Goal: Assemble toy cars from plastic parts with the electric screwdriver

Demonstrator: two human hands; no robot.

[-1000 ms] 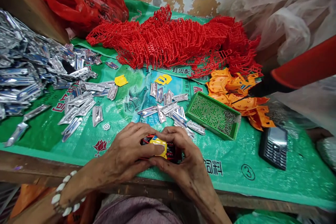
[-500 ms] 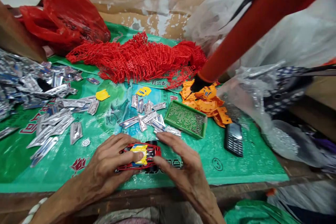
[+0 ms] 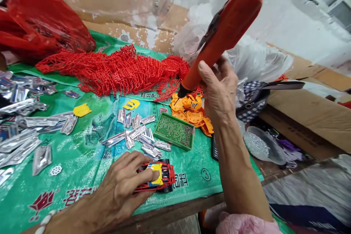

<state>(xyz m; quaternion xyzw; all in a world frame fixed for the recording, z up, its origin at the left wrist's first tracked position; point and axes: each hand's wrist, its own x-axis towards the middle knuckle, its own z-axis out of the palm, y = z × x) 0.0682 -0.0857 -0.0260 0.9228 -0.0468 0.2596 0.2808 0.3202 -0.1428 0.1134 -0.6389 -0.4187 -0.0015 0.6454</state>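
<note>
My left hand (image 3: 124, 179) is closed around a toy car (image 3: 167, 176) with a red frame, a yellow body panel and black wheels, low over the front of the green sheet. The thumb presses on the yellow panel. My right hand (image 3: 221, 89) is raised and wrapped around the lower part of a hanging orange-red electric screwdriver (image 3: 227, 29). Its black tip slants down to the left, above orange plastic parts (image 3: 193, 117). Left of those stands a green tray (image 3: 171, 142) with small screws. Silver-wrapped pieces (image 3: 137, 131) lie between the tray and the car.
Red plastic frames (image 3: 117, 69) are heaped along the back, beside a red plastic bag (image 3: 49, 18). More silver pieces (image 3: 19, 120) cover the left side. A phone (image 3: 214, 148) is partly behind my right forearm. A clear bowl (image 3: 263, 144) stands at the right.
My right hand has left the toy car and risen to grasp the electric screwdriver. My left hand still holds the car. The view has swung to the right.
</note>
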